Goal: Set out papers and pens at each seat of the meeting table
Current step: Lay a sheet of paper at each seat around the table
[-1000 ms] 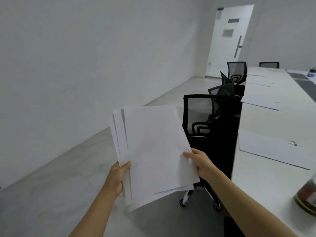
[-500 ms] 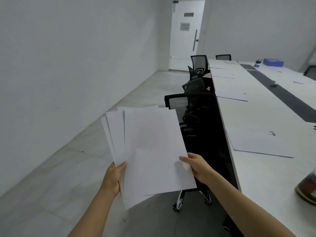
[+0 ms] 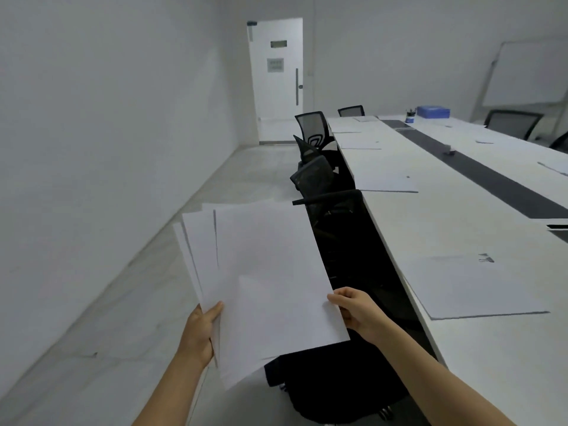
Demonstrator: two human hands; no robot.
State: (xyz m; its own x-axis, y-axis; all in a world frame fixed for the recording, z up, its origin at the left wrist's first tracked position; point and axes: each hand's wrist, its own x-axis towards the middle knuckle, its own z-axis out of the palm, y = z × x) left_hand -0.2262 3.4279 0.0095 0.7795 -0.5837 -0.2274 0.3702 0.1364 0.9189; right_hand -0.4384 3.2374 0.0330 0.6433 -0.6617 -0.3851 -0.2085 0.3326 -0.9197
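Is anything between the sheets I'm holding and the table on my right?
Yes. A black chair, pushed in against the table, stands between the fanned sheets and its top. Its backrest is just right of the sheets, so they would likely have to go over it.

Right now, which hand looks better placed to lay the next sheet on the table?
Probably the right hand: it pinches the top sheet by its edge and is nearer the table, while the left hand grips the fanned stack.
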